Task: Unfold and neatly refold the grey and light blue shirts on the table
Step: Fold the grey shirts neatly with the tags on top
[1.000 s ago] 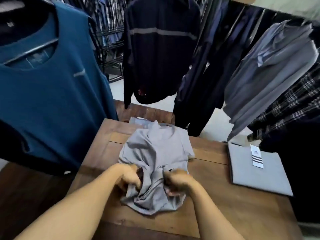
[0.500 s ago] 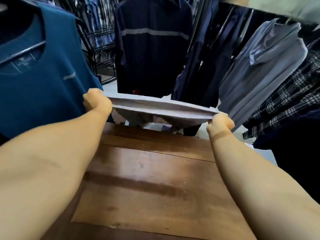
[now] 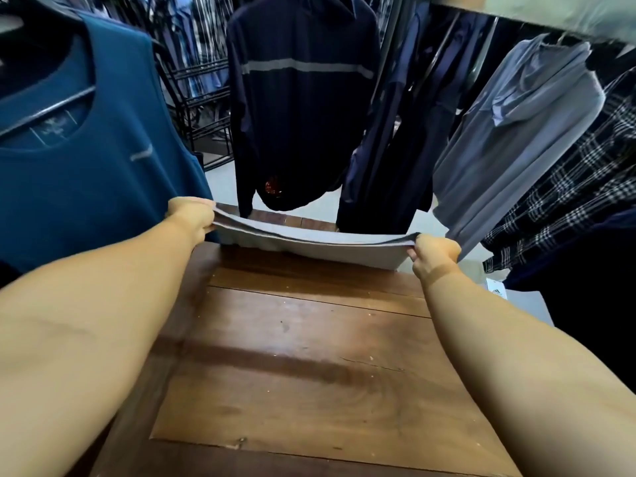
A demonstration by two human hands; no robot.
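2 hands, 1 shirt in the air. Left hand (image 3: 191, 218) and right hand (image 3: 435, 254) both have the grip closed tight, fingers curled round an end of a plain grey shirt (image 3: 309, 246), one end each. The shirt hangs stretched between them over the far end of the brown plank-top wooden bench (image 3: 292, 356), sagging a bit mid-span. Can't tell if its lower edge touches the bench.

2nd shirt: a folded pale grey-blue shirt (image 3: 531, 306) at the right edge of the bench, mostly hidden behind the right forearm. Only a strip + a white tag (image 3: 497, 291) show.

4 hanging garments read clearly beyond:
- teal sleeveless top (image 3: 96, 173), left
- navy jacket w/ a grey chest stripe (image 3: 299, 125), far centre
- grey-blue hooded top (image 3: 509, 149), right
- dark plaid shirt (image 3: 568, 201), right

More hang behind, too dark to count.
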